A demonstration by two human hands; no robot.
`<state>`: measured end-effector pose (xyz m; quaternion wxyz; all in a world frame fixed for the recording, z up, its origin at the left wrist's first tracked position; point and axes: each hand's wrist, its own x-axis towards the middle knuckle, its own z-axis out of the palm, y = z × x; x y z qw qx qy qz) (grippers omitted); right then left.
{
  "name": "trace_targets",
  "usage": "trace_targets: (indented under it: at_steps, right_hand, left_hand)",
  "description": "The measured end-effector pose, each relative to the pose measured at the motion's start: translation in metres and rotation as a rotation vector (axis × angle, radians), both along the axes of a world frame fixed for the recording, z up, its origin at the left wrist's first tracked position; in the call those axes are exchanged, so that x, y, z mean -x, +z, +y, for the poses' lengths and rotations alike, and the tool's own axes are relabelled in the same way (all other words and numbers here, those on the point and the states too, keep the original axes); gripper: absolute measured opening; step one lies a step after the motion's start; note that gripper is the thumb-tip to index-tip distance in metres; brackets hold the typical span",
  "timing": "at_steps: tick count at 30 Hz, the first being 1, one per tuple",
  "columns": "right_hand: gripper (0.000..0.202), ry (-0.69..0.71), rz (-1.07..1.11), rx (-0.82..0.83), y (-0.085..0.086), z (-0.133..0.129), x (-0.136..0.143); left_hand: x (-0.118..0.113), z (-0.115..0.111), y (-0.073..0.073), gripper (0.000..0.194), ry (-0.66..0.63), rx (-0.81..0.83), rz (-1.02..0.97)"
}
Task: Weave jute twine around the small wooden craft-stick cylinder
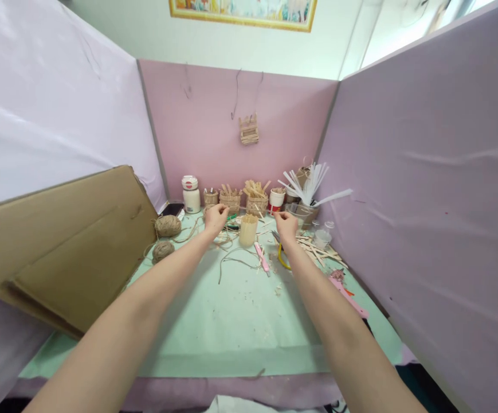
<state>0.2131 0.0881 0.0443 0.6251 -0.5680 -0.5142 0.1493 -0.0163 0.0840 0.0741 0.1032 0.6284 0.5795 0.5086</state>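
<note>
Both arms reach out over the green tabletop. My left hand (216, 218) is raised near the baskets at the back, its fingertips pinched together; whatever they hold is too small to make out. To the right, my right hand (285, 222) is also pinched, close to the red and white cup (277, 199), and its grip is likewise unclear. Between the hands, a pale wooden cup (247, 231) stands upright on the table. A pink cutter (261, 257) lies in front of it, beside loose twine (227, 260). Yellow-handled scissors (281, 257) lie below my right hand.
Twine balls (168, 226) and cardboard (77, 246) are at left. A white jar (191, 195) and stick-filled baskets (230, 202) line the back. White strips (313, 183), clear plastic cups (322, 236), wooden sticks (317, 250) and a pink tool (349, 297) are at right.
</note>
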Motion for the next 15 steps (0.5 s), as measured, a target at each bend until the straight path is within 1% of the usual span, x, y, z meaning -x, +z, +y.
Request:
trace_targets:
  at_steps: [2,4,8,10,13,15]
  right_hand:
    - [0.033,-0.018,-0.023,0.045,-0.011,0.009,0.003]
    - [0.033,-0.039,-0.043,0.077,-0.020,0.013,0.005]
    - [0.032,-0.023,-0.051,0.086,-0.030,0.009,0.005]
    - [0.031,0.004,-0.036,0.085,-0.033,0.004,0.003]
    - [0.030,0.044,0.019,0.093,-0.036,-0.004,0.002]
    - [0.028,0.087,0.076,0.119,-0.037,-0.010,0.003]
  left_hand:
    - [-0.002,0.009,-0.010,0.021,0.019,0.039,-0.002]
    - [-0.003,0.013,-0.020,0.021,0.041,0.063,-0.020]
    - [-0.002,0.008,-0.039,0.021,0.061,0.077,-0.112]
    - [-0.004,0.000,-0.047,0.023,0.034,0.114,-0.235]
    - [-0.010,-0.012,-0.055,0.024,-0.059,0.177,-0.458]
    - [-0.016,-0.019,-0.058,0.022,-0.108,0.184,-0.542]
